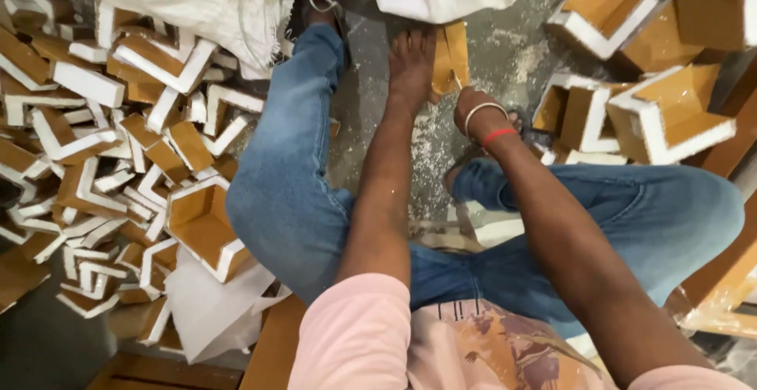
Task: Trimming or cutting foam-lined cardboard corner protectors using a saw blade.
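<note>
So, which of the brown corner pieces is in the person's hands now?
The flat brown piece between the left hand and the right hand, on the grey floor; the others lie untouched in piles at both sides.

The flat cardboard piece (451,59) under my left hand (412,63) was tan-orange. The foam-edged corner blocks heaped on the left (118,153) and on the right (670,110) showed the same orange-brown faces with white edges. My denim jeans (292,185) were mid-blue, my sleeves (355,335) pale pink. On my right wrist sat a white bangle (482,110) and a red band (498,134). The woven sack (213,0) looked white, perhaps cream.
</note>
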